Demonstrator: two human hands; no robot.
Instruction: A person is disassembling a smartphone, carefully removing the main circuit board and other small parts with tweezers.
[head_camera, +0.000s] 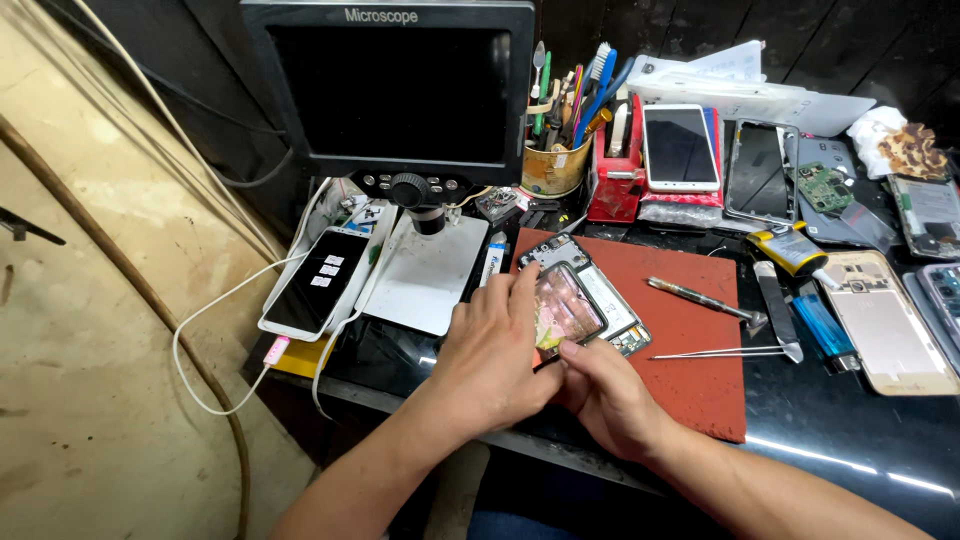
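An opened phone (598, 300) lies on a red work mat (690, 330), its insides showing at the right edge. A glossy back cover or panel (566, 303) is tilted up over it. My left hand (492, 352) grips the panel's left edge, fingers reaching along its top. My right hand (605, 392) sits just below, thumb pressed to the panel's lower corner. Both hands hold the panel together.
A digital microscope with dark screen (395, 85) stands at back, a charging phone (317, 282) to its left. Screwdriver (705, 300), tweezers (720, 352), blue lighter (824, 327), glue bottle (790, 247), tool cup (555, 165) and several phones and parts crowd the right.
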